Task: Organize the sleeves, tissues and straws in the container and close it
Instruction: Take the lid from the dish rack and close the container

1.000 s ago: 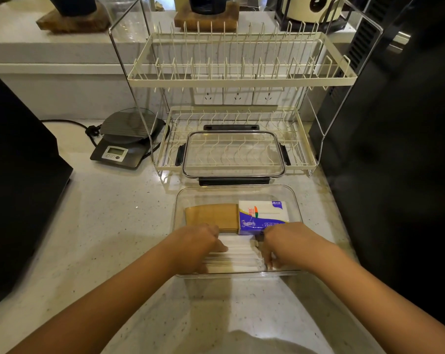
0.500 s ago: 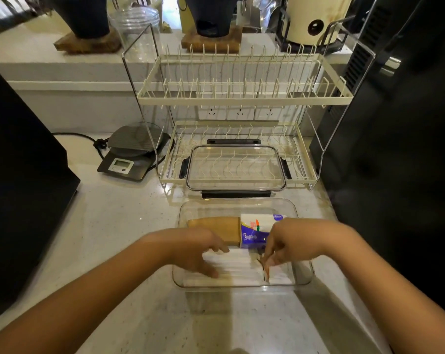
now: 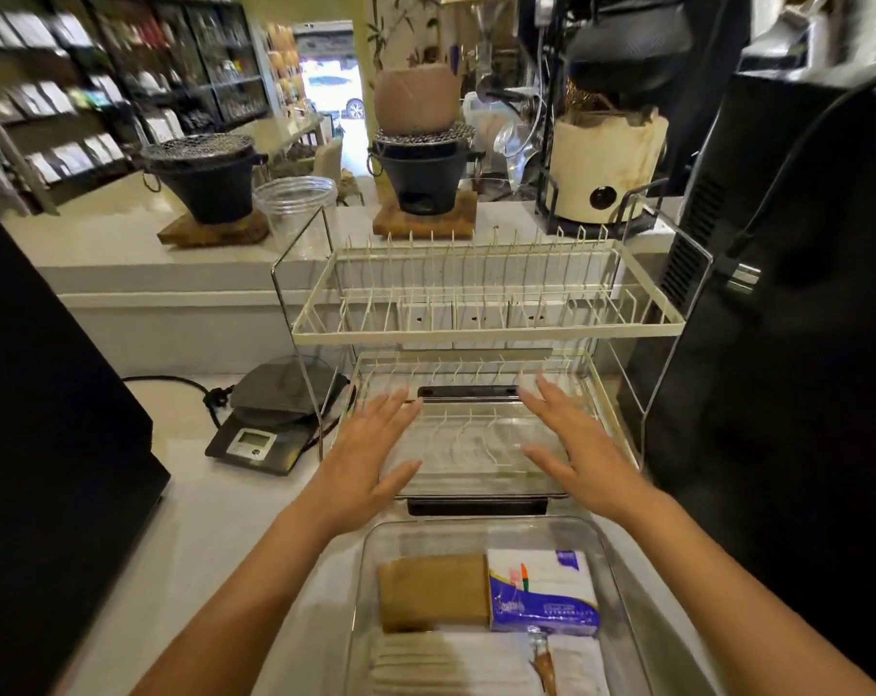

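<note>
The clear plastic container (image 3: 622, 590) stands on the counter right in front of me. In it lie brown cardboard sleeves (image 3: 433, 590) at the back left, a white and purple tissue pack (image 3: 541, 590) at the back right, and white wrapped straws (image 3: 456, 663) along the front. Its clear lid (image 3: 471, 444) with black clips rests on the lower tier of the dish rack, behind the container. My left hand (image 3: 370, 454) and my right hand (image 3: 571, 444) hover with spread fingers over the lid's left and right ends, holding nothing.
The white two-tier wire dish rack (image 3: 486, 334) stands over the lid. A digital scale (image 3: 270, 424) sits to the left, with a cable. Large black appliances flank both sides (image 3: 797, 344). A raised ledge behind carries black burners and a plastic cup (image 3: 295, 208).
Both hands left the straws in the container and moved forward to the lid on the rack, fingers now spread. The camera tilted up.
</note>
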